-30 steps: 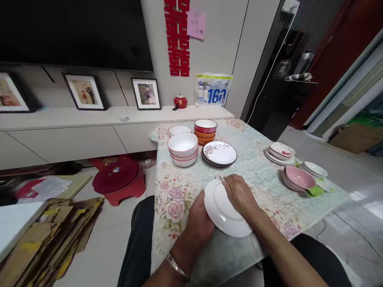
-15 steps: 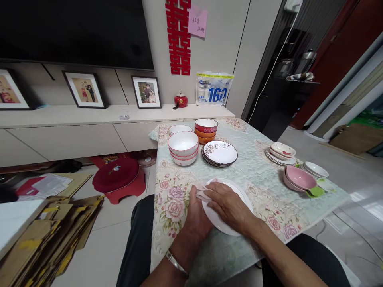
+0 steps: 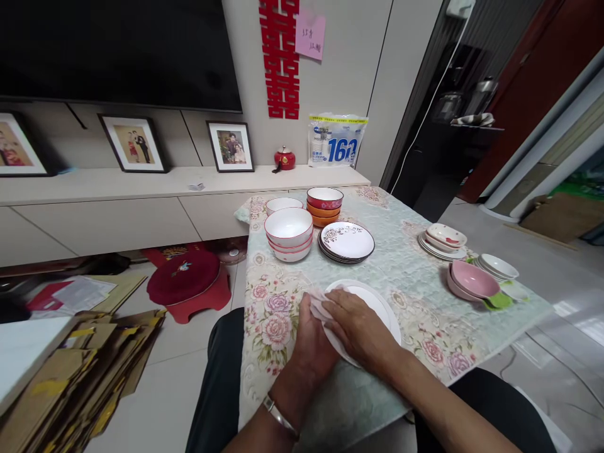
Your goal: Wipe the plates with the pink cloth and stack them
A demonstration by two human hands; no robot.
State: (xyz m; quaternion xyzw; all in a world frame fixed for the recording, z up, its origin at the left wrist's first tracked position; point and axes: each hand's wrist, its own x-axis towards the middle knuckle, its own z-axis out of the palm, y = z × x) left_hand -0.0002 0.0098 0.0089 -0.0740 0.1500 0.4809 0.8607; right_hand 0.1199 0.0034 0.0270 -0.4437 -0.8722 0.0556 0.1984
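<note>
A white plate [image 3: 380, 308] is held at the near edge of the cloth-covered table. My left hand [image 3: 314, 340] grips its left rim, thumb up, with the palm side partly under it. A pale pinkish cloth [image 3: 321, 305] is bunched over the plate's left rim. My right hand [image 3: 356, 321] presses that cloth against the plate, its fingers closed over it and pointing left. Beyond the plate sit a stack of dark-rimmed patterned plates [image 3: 346, 240] and a stack of red-rimmed white bowls [image 3: 289, 228].
Orange and red bowls [image 3: 324, 207] are stacked farther back. On the right are pink bowls [image 3: 473, 280], small white bowls [image 3: 497, 267] and heart-patterned dishes [image 3: 446, 236]. The floral tablecloth [image 3: 276, 330] hangs over the table edge. A red stool [image 3: 189, 283] and flattened cardboard [image 3: 70, 371] lie left.
The white plate has turned and shifted slightly to the right under my hands. The cloth is bunched a little differently at the rim. The other dishes have stayed in place.
</note>
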